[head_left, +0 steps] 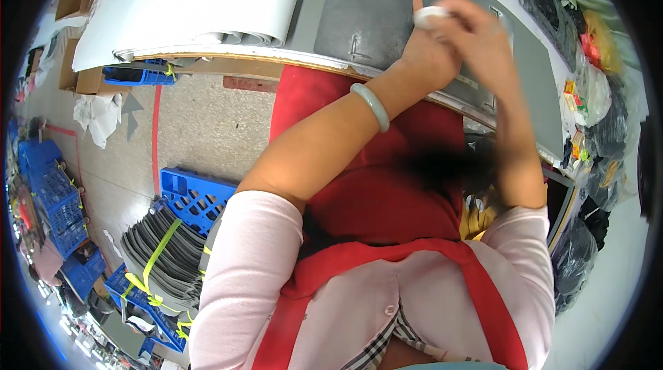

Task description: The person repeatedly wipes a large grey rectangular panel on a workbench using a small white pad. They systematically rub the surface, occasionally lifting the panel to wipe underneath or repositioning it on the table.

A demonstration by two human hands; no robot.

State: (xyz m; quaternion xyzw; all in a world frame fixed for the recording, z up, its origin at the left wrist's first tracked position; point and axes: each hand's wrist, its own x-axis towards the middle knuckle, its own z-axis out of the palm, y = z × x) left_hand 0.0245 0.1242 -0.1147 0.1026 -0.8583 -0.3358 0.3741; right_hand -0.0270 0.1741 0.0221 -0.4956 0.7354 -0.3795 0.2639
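Both of my hands meet over the dark grey panel (369, 14) on the worktable. A small white rounded thing (431, 16) sits between them; its kind is not clear. The fingers of my right hand (483, 42) are bent against this white thing and look closed on it, slightly blurred. Below and left of it is my left hand (429, 59), with one finger pointing up beside the white thing. Its other fingers are mostly hidden by my right hand. A pale green bangle (371, 106) circles my left wrist.
Large white sheets (197, 0) with curled edges cover the table's left part. On the floor at left stand blue crates (197, 197) and a stack of grey sheets (166, 256) bound with yellow-green straps. Plastic bags (608, 114) lie along the right side.
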